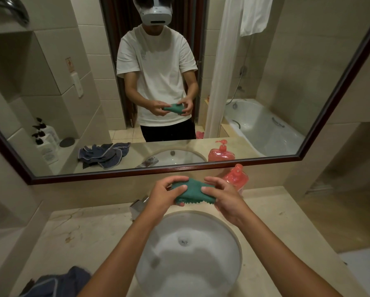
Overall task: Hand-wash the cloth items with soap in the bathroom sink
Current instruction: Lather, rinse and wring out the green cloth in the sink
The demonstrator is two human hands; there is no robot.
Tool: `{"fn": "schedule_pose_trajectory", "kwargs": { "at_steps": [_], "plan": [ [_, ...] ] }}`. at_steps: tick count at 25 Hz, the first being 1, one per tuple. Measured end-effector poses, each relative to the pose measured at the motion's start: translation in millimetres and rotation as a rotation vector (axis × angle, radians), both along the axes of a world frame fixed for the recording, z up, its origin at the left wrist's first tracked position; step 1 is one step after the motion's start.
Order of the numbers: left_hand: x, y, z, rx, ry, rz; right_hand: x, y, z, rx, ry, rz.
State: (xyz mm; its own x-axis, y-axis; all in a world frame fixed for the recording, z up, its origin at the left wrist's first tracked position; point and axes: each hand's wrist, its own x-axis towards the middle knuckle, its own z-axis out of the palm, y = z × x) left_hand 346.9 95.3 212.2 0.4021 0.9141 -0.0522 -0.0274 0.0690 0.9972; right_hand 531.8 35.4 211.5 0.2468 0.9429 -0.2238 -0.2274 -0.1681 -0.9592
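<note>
Above the round white sink basin [201, 262] at centre frame, both hands hold a small green cloth with a zigzag edge [190, 192]. Left hand [166, 195] and right hand [224, 197] each have a grip pinching one end, thumbs on top. Behind the right hand, a red pump soap bottle [236, 177] stands on the beige marble table [83, 228]; a dark blue cloth [57, 282] lies crumpled at lower left.

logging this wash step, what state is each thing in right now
green cloth: bunched, held above the sink in both hands
left hand: grip closed on the cloth
right hand: grip closed on the cloth
sink: holds foamy water
blue cloth: crumpled on the counter
soap bottle: upright behind the sink
</note>
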Motion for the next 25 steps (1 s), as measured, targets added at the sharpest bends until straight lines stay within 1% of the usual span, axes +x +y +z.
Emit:
{"fn": "schedule_pose_trajectory", "kwargs": {
  "at_steps": [1,3,4,5,7,8,9,11,14,17,20,23,25],
  "plan": [
    [1,0,-1,0.029,0.015,-0.004,-2,1,-3,-0.008,-0.059,-0.017],
    [1,-1,-2,0.051,0.056,-0.010,-3,0,-3,-0.019,-0.091,-0.039],
    [2,-1,-4,0.020,0.057,-0.019,-3,-2,-2,-0.018,-0.078,-0.048],
    [2,-1,-5,-0.051,0.031,-0.031,-1,-4,0,-0.006,-0.070,-0.052],
    [5,-3,-4,-0.262,-0.059,-0.091,3,-7,3,0.051,-0.099,-0.054],
    [6,-4,-5,-0.319,-0.063,-0.133,5,-9,4,0.085,-0.126,-0.055],
    [9,-6,-5,-0.329,-0.035,-0.172,8,-10,3,0.116,-0.150,-0.062],
    [17,-8,-9,-0.271,0.026,-0.189,14,-14,0,0.157,-0.169,-0.094],
    [33,-8,-14,-0.239,0.023,-0.151,26,-23,-12,0.146,-0.091,-0.166],
    [54,-13,-20,-0.291,-0.017,-0.134,44,-33,-30,0.088,0.014,-0.208],
    [80,-24,-35,-0.350,-0.062,-0.124,68,-43,-46,0.047,0.059,-0.269],
    [118,-34,-59,-0.382,0.001,-0.062,101,-56,-68,0.000,0.069,-0.344],
    [147,-43,-77,-0.397,0.088,-0.060,129,-66,-86,-0.052,0.102,-0.391]
  ]
}}
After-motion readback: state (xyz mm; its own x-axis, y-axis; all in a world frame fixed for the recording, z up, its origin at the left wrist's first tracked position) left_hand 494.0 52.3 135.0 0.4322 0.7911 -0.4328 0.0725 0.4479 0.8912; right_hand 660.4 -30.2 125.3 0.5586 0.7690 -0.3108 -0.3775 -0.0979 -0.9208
